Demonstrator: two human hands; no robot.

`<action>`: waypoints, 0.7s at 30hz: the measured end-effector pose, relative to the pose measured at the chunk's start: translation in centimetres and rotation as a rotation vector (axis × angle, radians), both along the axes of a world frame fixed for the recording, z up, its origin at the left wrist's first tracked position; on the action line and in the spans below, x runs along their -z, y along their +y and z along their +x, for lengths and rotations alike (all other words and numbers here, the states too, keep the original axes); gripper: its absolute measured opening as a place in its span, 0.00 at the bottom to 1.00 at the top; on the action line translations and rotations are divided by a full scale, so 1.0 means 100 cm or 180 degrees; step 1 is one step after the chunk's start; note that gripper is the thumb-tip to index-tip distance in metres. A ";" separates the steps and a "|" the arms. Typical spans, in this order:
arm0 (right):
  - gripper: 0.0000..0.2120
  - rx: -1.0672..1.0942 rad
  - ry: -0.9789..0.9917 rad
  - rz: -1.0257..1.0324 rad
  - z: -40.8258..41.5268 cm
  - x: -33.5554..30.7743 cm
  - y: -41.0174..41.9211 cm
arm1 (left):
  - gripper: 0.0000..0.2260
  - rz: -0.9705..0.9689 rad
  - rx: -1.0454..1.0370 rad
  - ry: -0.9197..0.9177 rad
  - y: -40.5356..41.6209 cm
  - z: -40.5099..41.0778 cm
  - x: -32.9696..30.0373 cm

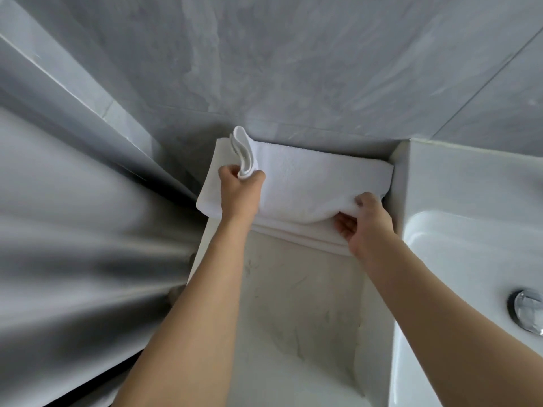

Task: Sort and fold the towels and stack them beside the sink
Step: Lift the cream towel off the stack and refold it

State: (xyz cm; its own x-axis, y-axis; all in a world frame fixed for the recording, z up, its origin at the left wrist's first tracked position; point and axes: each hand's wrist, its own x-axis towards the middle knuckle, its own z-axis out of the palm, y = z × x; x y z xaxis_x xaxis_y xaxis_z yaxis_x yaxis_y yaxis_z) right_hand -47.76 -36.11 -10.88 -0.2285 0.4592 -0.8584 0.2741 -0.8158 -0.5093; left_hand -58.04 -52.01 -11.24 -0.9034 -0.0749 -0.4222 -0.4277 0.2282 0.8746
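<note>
White terry towel (308,177), folded, on pale stone counter (293,289) beside white ceramic sink (458,218).

I log the towel as soft, looped pile, lying as a long rectangle against the grey marbled wall tile (293,69), its right end touching the sink's raised glossy side. My left hand (239,190) is clenched round a small upright fold of towel at the left end; my right hand (363,221) pinches the front edge, thumb on top, fingers tucked under the lifted layer. A thinner layer edge shows beneath. The counter towards me lies bare and matt, mottled. A chrome drain (527,314) sits in the basin. The left of the view is blurred grey.
</note>
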 end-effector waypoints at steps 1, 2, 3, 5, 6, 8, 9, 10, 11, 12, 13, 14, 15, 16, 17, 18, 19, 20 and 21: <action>0.03 -0.0078 0.0043 0.0132 0.000 0.001 0.000 | 0.12 0.0150 -0.0160 -0.0235 -0.002 -0.002 0.001; 0.05 -0.0176 0.0117 0.0325 0.002 0.002 0.001 | 0.10 0.0298 -0.0287 -0.0420 -0.004 -0.005 0.002; 0.08 -0.0311 0.0211 0.0555 0.003 0.004 0.001 | 0.08 0.0399 -0.0337 -0.0536 -0.008 -0.007 -0.001; 0.10 -0.0665 0.0605 0.0886 0.007 -0.003 0.001 | 0.08 0.0522 -0.0135 -0.0595 -0.012 -0.004 -0.009; 0.10 -0.0818 0.0903 0.0883 0.010 -0.010 0.002 | 0.10 0.0664 0.0025 -0.0578 -0.014 0.000 -0.016; 0.11 -0.1037 0.1528 0.0759 0.017 -0.028 0.003 | 0.09 0.1214 0.0265 -0.0522 -0.016 0.018 -0.034; 0.11 -0.1157 0.1775 0.0735 0.022 -0.037 0.003 | 0.10 0.1520 0.0342 -0.0485 -0.017 0.030 -0.044; 0.11 -0.1250 0.1941 0.0706 0.029 -0.046 0.004 | 0.12 0.1831 0.0375 -0.0455 -0.018 0.044 -0.054; 0.12 -0.1297 0.2058 0.0619 0.039 -0.055 0.004 | 0.14 0.2128 0.0389 -0.0403 -0.019 0.059 -0.063; 0.13 -0.1287 0.2116 0.0523 0.050 -0.062 0.005 | 0.16 0.2413 0.0395 -0.0350 -0.021 0.075 -0.070; 0.15 -0.1254 0.2165 0.0433 0.062 -0.069 0.005 | 0.17 0.2625 0.0387 -0.0315 -0.023 0.090 -0.075; 0.16 -0.1196 0.2194 0.0374 0.075 -0.075 0.005 | 0.17 0.2738 0.0362 -0.0309 -0.025 0.104 -0.079; 0.17 -0.1115 0.2211 0.0320 0.089 -0.080 0.004 | 0.17 0.2785 0.0289 -0.0304 -0.028 0.115 -0.082; 0.17 -0.1014 0.2215 0.0288 0.103 -0.085 0.003 | 0.17 0.2846 0.0223 -0.0306 -0.030 0.127 -0.084; 0.17 -0.0894 0.2210 0.0244 0.118 -0.088 0.002 | 0.18 0.2913 0.0187 -0.0294 -0.032 0.137 -0.085; 0.17 -0.0776 0.2203 0.0181 0.133 -0.091 0.003 | 0.19 0.2988 0.0162 -0.0294 -0.033 0.148 -0.085; 0.17 -0.0686 0.2197 0.0122 0.148 -0.093 0.004 | 0.19 0.3055 0.0167 -0.0287 -0.033 0.158 -0.085; 0.17 -0.0613 0.2182 0.0062 0.163 -0.096 0.005 | 0.20 0.3117 0.0200 -0.0288 -0.031 0.168 -0.085; 0.16 -0.0563 0.2198 -0.0011 0.178 -0.100 0.007 | 0.19 0.3165 0.0263 -0.0297 -0.027 0.177 -0.085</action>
State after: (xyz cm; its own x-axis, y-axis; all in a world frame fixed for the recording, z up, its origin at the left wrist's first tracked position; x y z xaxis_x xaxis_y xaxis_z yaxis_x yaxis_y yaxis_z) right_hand -30.00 -35.39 -0.90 -0.7915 0.3624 -0.4921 0.0183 -0.7908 -0.6118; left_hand -40.31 -54.66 -2.78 -0.8498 0.4121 -0.3285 -0.5203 -0.5565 0.6478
